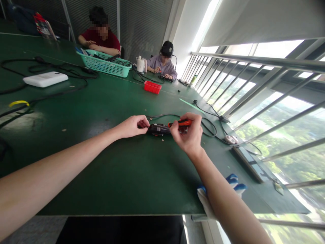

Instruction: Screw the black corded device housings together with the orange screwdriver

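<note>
In the head view a black, elongated device (158, 129) lies on the green table, with pale and shiny parts showing along its top. My left hand (135, 126) is closed at its left end, thumb and fingertips pinched together there. My right hand (189, 134) grips a screwdriver with an orange-and-black handle (186, 122) over the right part of the device. The screwdriver's shaft points left toward the device; where its tip touches is too small to tell. Behind the device runs a dark cable (210, 127), curling to the right.
A red tray (152, 87) and a turquoise basket (106, 65) of dark items stand farther back. Left are a white box (46, 79) and black cables. Blue-and-white gloves (236, 186) lie under my right forearm. Two people sit across the table; a metal railing (254, 62) borders the right.
</note>
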Tool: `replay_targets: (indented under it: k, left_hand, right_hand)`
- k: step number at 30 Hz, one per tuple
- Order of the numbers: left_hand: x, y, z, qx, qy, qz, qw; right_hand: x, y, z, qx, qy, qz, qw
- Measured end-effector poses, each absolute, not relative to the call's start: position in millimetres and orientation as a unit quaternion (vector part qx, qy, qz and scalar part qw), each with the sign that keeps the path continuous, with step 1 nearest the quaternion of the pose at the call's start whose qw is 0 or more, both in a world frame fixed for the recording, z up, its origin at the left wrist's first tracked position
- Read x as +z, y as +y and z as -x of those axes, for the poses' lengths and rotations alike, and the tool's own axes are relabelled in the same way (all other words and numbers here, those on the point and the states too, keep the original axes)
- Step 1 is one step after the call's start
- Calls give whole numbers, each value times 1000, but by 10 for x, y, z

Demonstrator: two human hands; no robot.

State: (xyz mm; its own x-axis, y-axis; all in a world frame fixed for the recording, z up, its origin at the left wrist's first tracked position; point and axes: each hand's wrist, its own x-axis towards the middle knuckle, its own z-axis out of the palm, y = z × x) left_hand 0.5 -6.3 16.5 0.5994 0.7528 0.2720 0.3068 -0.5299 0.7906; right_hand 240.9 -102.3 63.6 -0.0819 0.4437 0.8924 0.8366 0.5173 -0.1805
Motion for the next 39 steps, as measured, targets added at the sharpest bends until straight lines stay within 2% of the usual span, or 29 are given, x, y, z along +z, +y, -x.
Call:
replay_targets:
  k: [4,15,20,26,32,39]
  left_hand:
    - [159,-56,-7,305,328,-819,360]
    - [186,-72,-18,305,331,-818,357]
    - [184,-73,-17,301,335,-818,357]
    - [196,-83,-6,291,346,-819,353]
    - [183,-75,-17,294,344,-819,352]
    - [230,-103,-20,291,342,-820,356]
  right_hand:
    - [674,-1008,-2538,-228,-696,451,511]
    - [725,-962,-2553,-266,-764,423,409]
    - [730,-966,-2543,-213,-765,447,412]
    - [678,-932,-2556,-202,-687,493,494]
    - [648,-895,-2534,-219,-705,490,463]
    - [647,-914,-2553,-211,-695,502,470]
